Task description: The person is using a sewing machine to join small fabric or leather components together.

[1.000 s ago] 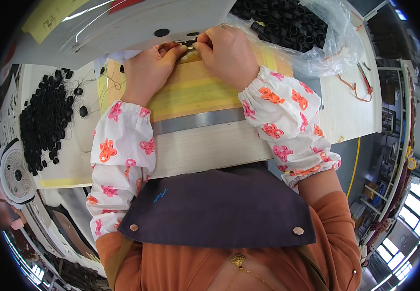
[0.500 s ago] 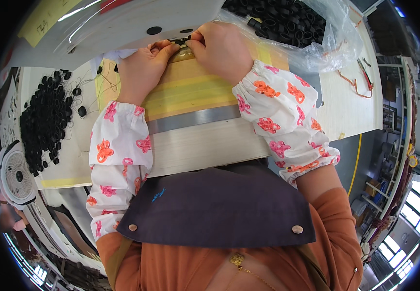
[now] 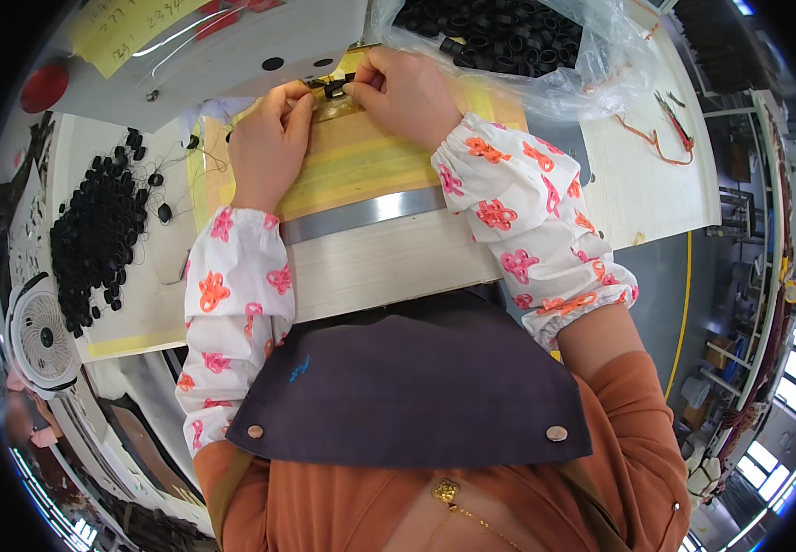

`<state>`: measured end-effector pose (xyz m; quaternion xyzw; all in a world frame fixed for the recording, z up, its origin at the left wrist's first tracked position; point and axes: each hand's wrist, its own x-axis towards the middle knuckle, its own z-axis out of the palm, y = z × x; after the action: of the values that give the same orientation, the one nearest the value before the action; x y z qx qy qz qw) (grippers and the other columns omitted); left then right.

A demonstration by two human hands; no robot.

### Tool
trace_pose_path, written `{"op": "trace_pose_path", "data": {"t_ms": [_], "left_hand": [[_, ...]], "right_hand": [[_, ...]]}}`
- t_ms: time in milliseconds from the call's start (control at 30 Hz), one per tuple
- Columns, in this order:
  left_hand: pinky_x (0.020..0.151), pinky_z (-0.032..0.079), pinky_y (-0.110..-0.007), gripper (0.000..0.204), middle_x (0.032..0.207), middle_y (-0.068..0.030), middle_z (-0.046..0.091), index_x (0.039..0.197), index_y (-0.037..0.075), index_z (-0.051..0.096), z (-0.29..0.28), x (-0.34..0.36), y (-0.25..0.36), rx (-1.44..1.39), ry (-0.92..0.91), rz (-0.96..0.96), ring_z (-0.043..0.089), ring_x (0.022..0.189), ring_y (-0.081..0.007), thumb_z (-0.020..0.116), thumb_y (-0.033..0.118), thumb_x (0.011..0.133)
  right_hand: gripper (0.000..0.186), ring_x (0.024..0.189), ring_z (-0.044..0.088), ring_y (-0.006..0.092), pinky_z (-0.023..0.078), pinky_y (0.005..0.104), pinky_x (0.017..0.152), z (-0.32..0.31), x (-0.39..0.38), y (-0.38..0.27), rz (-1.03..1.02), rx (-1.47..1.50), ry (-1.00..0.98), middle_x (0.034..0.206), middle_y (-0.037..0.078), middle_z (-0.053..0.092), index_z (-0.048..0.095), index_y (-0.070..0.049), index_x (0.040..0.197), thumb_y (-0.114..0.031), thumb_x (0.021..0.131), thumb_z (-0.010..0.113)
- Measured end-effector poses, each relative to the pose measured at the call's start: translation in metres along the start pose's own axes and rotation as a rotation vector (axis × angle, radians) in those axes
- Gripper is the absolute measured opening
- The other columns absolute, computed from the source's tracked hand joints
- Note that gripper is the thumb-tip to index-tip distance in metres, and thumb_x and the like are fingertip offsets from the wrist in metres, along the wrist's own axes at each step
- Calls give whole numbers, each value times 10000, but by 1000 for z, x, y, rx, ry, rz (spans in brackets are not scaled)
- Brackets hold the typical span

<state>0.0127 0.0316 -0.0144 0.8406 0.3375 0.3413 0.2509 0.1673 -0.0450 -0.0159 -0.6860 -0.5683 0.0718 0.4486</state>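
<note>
Head view, contents of the worktable and the person at it.

Item: small black piece [image 3: 335, 89], at the far edge of a tape-covered board [image 3: 361, 161], beneath a pale grey machine housing [image 3: 232, 69]; fine detail too small to read.
Item: right hand [image 3: 409, 99], thumb and forefinger pinched on the right end of the small black piece.
Item: left hand [image 3: 272, 138], thumb and fingertips drawn together at the piece's left side; whether they grip it cannot be told.
Item: two white sleeve covers [image 3: 526, 216], printed with pink and orange flowers, one on each forearm.
Item: metal strip [image 3: 370, 213], along the board's near edge.
Item: heap of black parts [image 3: 94, 239] with loose dark threads, left of the board.
Item: clear plastic bag [image 3: 614, 78], beyond the right hand, holding black rings [image 3: 499, 37].
Item: red-handled tool [image 3: 681, 133] and orange cord [image 3: 637, 140], at far right on the pale tabletop [image 3: 389, 262].
Item: yellow note [image 3: 136, 28], stuck on the housing.
Item: white fan [image 3: 44, 336], beside the table's left end.
Item: dark apron [image 3: 416, 386], over a rust-brown top.
</note>
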Motion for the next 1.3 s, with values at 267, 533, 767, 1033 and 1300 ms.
{"op": "trace_pose_path", "data": {"t_ms": [267, 533, 767, 1033, 1300], "left_hand": [[471, 404, -279, 176, 572, -114, 541, 961, 55, 618, -17, -53, 31, -224, -224, 70, 516, 458, -204, 530, 120, 824], [585, 418, -251, 202, 861, -110, 606, 988, 43, 601, -12, -17, 21, -278, -146, 90, 556, 662, -154, 502, 160, 857], [494, 393, -258, 171, 580, -67, 543, 910, 83, 616, -8, -16, 17, -199, -256, -13, 487, 480, -148, 532, 220, 852], [442, 353, -251, 137, 499, -41, 481, 907, 114, 630, -12, -13, 21, -204, -259, -116, 436, 431, -106, 614, 167, 781], [459, 370, -284, 162, 537, -61, 542, 872, 91, 635, -6, -4, 16, -24, -223, -58, 496, 446, -176, 611, 220, 776]], "right_hand": [[197, 569, 568, 104, 455, 223, 508, -15, -18, -31, 402, 429, -307, 661, 46, 588, 566, 34, 855, -107, 744, 649], [146, 583, 541, 95, 443, 231, 537, -23, -61, -56, 207, 325, -257, 654, 46, 574, 557, 25, 851, -48, 739, 614], [133, 569, 532, 85, 440, 230, 531, -45, -47, -46, 83, 369, -394, 661, 50, 579, 571, 19, 882, -37, 763, 592], [151, 575, 541, 70, 440, 194, 508, -27, 0, -19, 383, 547, -566, 721, 35, 580, 480, -4, 913, -110, 838, 557], [117, 577, 554, 119, 445, 239, 510, -8, -10, -12, 128, 282, -229, 674, 62, 582, 530, 6, 826, -80, 786, 598]]}}
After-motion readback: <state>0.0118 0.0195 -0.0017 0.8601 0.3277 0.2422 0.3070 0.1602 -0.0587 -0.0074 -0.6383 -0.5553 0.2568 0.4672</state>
